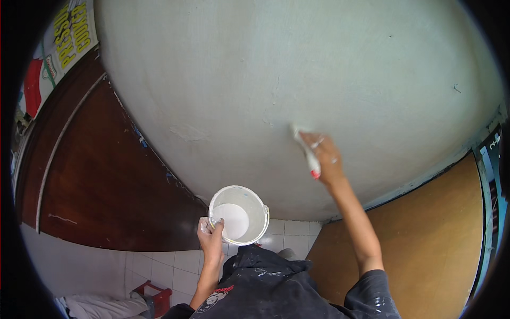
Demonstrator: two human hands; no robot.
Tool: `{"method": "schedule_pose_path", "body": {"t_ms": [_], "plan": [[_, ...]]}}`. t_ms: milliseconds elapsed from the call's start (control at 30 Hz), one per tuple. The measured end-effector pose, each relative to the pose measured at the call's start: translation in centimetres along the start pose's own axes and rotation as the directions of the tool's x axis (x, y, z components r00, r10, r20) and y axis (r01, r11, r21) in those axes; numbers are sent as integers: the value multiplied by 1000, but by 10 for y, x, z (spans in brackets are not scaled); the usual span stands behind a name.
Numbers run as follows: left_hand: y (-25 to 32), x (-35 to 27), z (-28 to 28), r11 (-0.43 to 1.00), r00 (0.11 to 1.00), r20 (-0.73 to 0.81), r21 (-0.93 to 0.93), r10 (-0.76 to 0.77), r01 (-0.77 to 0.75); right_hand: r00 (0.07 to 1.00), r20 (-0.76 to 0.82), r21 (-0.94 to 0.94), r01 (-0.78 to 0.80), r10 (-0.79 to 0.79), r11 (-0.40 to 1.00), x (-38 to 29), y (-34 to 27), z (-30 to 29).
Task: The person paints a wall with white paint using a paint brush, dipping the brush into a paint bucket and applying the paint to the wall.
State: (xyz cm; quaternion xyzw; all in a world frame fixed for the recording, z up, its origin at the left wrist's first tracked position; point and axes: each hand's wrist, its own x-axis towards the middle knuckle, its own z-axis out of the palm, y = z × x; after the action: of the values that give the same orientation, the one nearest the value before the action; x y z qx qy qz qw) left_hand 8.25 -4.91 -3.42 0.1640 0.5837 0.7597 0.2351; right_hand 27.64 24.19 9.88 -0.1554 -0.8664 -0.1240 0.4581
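Observation:
My left hand (210,235) grips the rim of a white plastic bucket (257,215), thumb over the edge and fingers outside. White paint (233,219) covers the bucket's bottom. In my right hand (324,153) is a paintbrush (310,157) with a pale handle and a red end, its bristles against or very close to the wall (247,95). The hand and brush are blurred. White paint marks both hands. Rough, peeling patches (189,132) show on the pale wall left of the brush.
A dark brown wooden door (119,179) stands at the left, a tan panel (414,235) at the right. A nail (456,88) sticks out of the wall. White tiles (187,261) cover the floor. Lower left are a red plastic stool (161,301) and pale cloth (105,307).

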Motion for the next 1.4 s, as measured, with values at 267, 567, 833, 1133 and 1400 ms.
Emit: {"method": "schedule_pose_path", "body": {"t_ms": [267,567,833,1133,1400], "plan": [[-5,-4,5,998,1000,-8,-61,3,-4,988,-149,-200,17,-47,980,42,-16,-15],[-14,-9,7,1000,999,-44,-28,-1,0,986,166,34,-13,8,999,-19,-18,40],[-16,-13,14,997,997,-80,-71,2,-7,952,-290,-112,68,-99,991,100,-19,-54],[-17,-22,24,994,995,-103,-105,2,-12,969,242,66,25,-40,998,-33,-16,68],[-17,-34,29,994,988,-148,-99,35,-50,958,-258,-86,102,-121,991,134,-21,-72]]}}
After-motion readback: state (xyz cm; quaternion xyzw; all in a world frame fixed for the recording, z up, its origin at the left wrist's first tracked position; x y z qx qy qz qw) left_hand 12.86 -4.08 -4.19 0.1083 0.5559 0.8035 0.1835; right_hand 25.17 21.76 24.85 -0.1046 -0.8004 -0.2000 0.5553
